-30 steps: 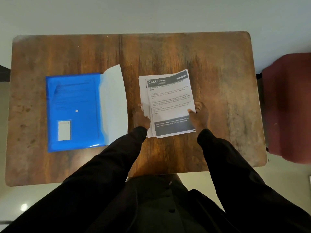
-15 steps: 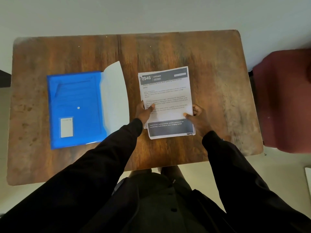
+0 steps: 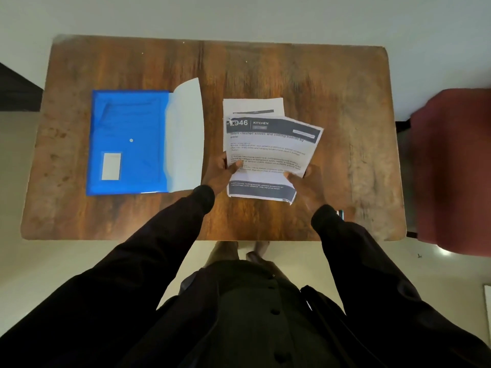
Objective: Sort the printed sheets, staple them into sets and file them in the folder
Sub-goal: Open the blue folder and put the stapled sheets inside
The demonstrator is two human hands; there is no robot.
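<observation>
Closest in, two dark sleeves reach over the near edge of the table (image 3: 265,70), and the hands are apart, one at each side of the printed sheets. The left hand (image 3: 219,172) pinches the left edge of the pile, thumb lying on the printed face. The right hand (image 3: 303,183) grips the lower right part of the top sheet (image 3: 268,152), the one headed "KITCHEN". Half a second ago the pile sat squared up, a single aligned face showing. Now the top sheet is turned clockwise and drawn toward the person, so the upper part of another sheet (image 3: 252,105) shows beyond it. I read that as the sorting step under way: the pile is being split page by page, and nothing is stapled yet. Just beside the right wrist a small dark object (image 3: 341,214) peeks out from behind the sleeve; it may be the stapler, but too little of it shows to be sure. Further left, well apart from the sheets, the blue folder (image 3: 127,134) lies flat with its pale flap (image 3: 186,134) folded open toward the papers, ready for filing. A dark red chair (image 3: 451,168) stands off the table's right end.
</observation>
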